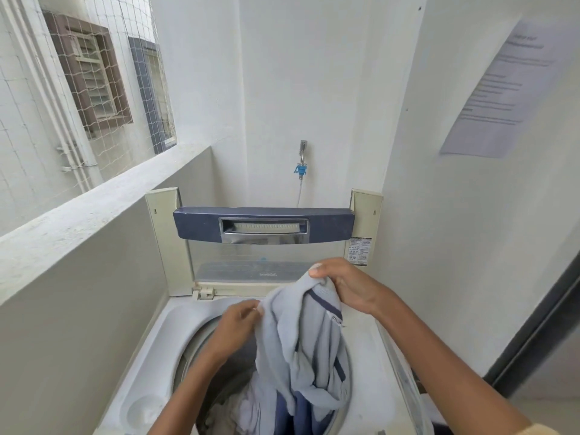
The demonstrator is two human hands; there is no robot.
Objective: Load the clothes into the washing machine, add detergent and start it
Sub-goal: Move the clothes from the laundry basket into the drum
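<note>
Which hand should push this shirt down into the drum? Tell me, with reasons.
Left, probably. The left hand pinches the shirt low over the drum, so it can press fabric down. The right hand grips the shirt's top higher up, toward the raised lid.

shirt [301, 334] over drum [194, 350] | lid [263, 226] upright behind | tap [302, 158] above

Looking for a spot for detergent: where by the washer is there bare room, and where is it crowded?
Free: the deck left of the drum mouth, around the round recess, and the wall ledge further left. Crowded: the drum mouth, where left hand and right hand hold the shirt above clothes.
</note>
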